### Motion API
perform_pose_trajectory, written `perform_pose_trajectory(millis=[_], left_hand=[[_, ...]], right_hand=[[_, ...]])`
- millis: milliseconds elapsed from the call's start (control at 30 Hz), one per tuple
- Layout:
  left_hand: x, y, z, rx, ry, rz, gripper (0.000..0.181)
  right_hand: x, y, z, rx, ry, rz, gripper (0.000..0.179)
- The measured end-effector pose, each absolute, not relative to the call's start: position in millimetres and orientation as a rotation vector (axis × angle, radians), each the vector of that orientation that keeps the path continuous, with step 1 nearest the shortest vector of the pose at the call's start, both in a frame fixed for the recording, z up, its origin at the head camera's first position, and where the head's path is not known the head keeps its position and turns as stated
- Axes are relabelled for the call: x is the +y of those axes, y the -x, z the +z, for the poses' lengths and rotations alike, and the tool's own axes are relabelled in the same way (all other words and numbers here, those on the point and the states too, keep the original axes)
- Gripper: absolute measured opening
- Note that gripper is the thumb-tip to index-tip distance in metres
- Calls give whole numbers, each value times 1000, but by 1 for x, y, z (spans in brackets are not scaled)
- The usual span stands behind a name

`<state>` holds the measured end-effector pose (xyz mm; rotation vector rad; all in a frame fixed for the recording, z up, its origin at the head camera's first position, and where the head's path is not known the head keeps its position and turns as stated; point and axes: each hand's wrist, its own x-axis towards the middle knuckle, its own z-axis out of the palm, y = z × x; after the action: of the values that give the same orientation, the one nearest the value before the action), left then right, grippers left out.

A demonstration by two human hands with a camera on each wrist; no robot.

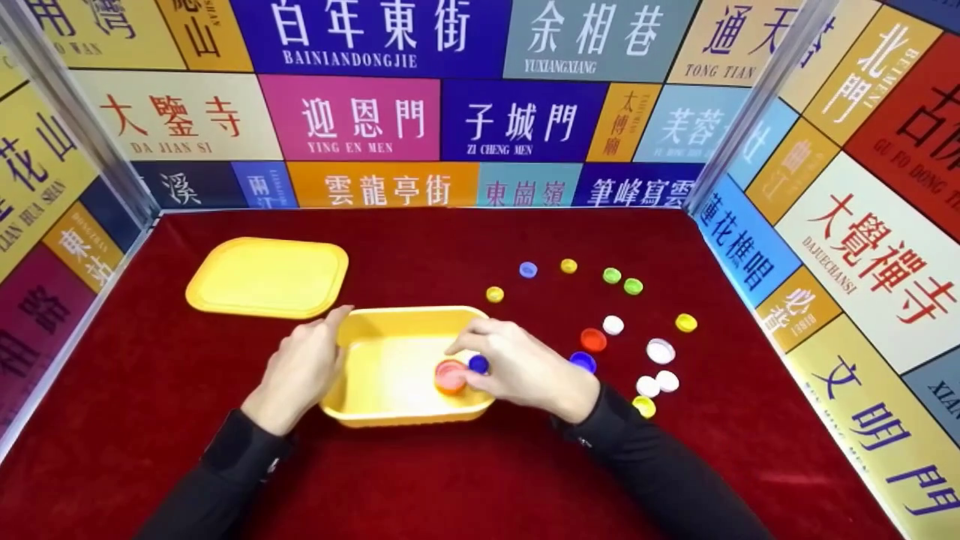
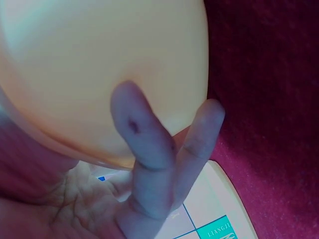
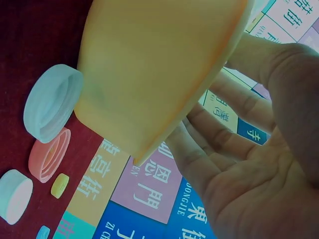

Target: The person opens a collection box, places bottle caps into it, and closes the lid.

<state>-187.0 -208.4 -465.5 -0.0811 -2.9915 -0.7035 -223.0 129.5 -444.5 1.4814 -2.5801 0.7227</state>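
Note:
My left hand (image 1: 300, 367) grips the left end of the yellow plastic box (image 1: 409, 321), thumb side over the rim. In the left wrist view its fingers (image 2: 142, 129) lie against the box's outer wall. Over the right end of the box is my right hand (image 1: 517, 367), reaching inside with bent fingers. A small blue bottle cap (image 1: 478, 364) shows between its thumb and forefinger. An orange-red bottle cap (image 1: 448, 381) sits by the thumb tip. The box wall hides the right fingertips in the right wrist view; I cannot tell whether they pinch a cap.
A yellow lid (image 1: 270, 277) lies behind the box at the left. Several bottle caps are spread on the dark red cloth to the right, among them a red cap (image 1: 594, 340), a blue cap (image 1: 583, 363) and a white cap (image 1: 661, 351). Printed panels (image 1: 360, 120) wall the table.

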Motion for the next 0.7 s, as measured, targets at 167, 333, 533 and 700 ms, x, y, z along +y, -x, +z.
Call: perform_pose_trajectory(millis=[167,333,533,700], left_hand=[[-208,187,-466,-2998,70,-708,56],[-208,188,-466,-3002,60,-711,57],[-208,188,-466,-3006,59,-704,57],[-208,188,-466,-3002,65,-697,57]], right_hand=[[131,223,-444,-2587,-1480,728,29],[132,224,-442,-2602,-1474,733,30],[134,225,-441,-2580,-1467,754,31],[137,226,-438,-2594,-1448,778,31]])
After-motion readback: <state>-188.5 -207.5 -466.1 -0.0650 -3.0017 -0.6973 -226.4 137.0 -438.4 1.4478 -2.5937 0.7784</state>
